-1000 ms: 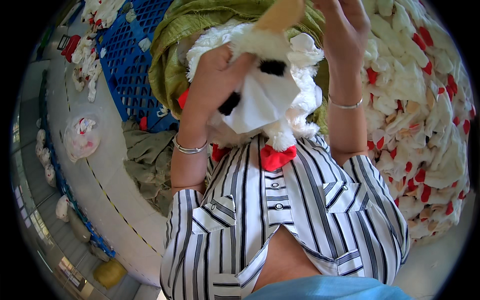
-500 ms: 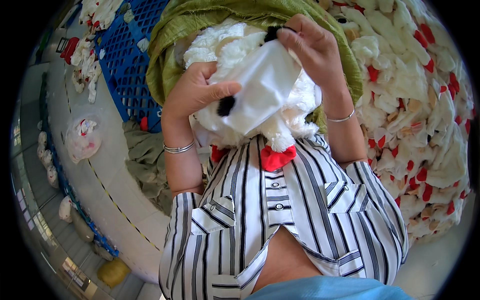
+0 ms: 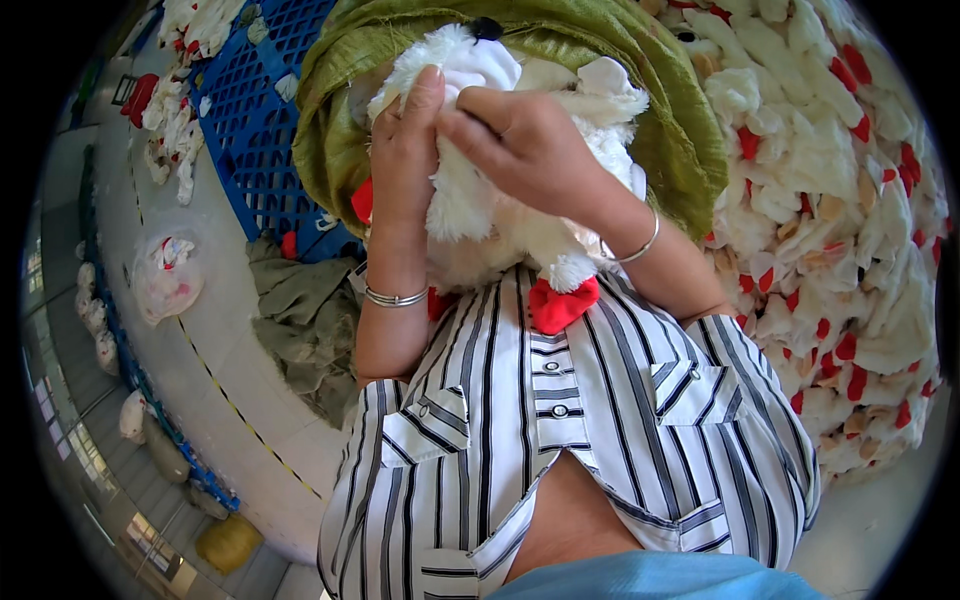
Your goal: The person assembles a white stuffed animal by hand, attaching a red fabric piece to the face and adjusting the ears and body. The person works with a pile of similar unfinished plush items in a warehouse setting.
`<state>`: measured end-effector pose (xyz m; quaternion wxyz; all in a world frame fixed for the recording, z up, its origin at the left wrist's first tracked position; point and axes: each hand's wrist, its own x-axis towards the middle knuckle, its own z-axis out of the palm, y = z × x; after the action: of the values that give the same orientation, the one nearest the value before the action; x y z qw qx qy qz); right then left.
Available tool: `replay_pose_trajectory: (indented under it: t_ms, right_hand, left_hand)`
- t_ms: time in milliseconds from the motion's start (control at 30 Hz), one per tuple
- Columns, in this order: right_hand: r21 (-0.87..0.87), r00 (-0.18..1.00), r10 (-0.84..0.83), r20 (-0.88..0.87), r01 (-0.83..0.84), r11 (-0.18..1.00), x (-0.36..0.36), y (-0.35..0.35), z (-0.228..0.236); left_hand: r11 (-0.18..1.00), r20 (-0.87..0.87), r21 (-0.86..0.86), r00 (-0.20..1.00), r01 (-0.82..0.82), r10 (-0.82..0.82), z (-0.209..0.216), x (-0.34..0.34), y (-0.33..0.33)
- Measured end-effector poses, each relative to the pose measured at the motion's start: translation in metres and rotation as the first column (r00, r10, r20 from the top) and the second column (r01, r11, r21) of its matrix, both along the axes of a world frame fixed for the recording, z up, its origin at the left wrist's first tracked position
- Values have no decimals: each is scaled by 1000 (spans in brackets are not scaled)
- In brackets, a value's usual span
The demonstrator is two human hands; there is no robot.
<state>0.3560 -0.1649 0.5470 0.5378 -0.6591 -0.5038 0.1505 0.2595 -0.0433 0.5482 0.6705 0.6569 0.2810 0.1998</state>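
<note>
My left hand (image 3: 408, 140) is closed on an unstuffed white plush toy skin (image 3: 428, 55), over the mouth of a green woven sack (image 3: 685, 150). Fluffy fur and a smooth white cloth part stick up above the fingers, with a black patch (image 3: 487, 29) at the top. Close beside it, my right hand (image 3: 530, 145) has its fingers curled in a pinch at the same skin; the exact spot gripped is hidden. More white plush pieces (image 3: 605, 95) lie beneath my hands, and a red-tipped part (image 3: 563, 303) rests against my striped shirt.
To the right rises a big heap of white plush skins (image 3: 820, 220) with red parts. A blue plastic pallet (image 3: 235, 130) stands at the left, with grey-green cloth (image 3: 310, 330) below it. A clear bag (image 3: 170, 280) sits on the floor beside a striped line.
The white cloth that was spread between my hands is now bunched up. My right hand has moved left and down, close to my left hand. The left hand has shifted slightly right and up.
</note>
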Motion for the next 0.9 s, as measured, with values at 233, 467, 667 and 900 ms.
replay_pose_trajectory:
  t_ms: [233, 467, 667, 900]
  right_hand:
    - [345, 793, 108, -599, 134, 929, 63, -33, 3]
    - [-91, 846, -27, -533, -25, 996, 23, -29, -30]
    - [89, 818, 45, -574, 8, 996, 17, -24, -16]
    - [-40, 859, 198, -472, -246, 968, 22, -29, -19]
  left_hand:
    - [927, 71, -278, 957, -251, 280, -7, -8, 15]
    - [897, 188, -370, 927, -240, 325, -23, 1, 8]
    - [965, 211, -194, 952, -179, 220, -17, 4, -5]
    - [977, 210, -129, 958, -171, 196, -33, 6, -1]
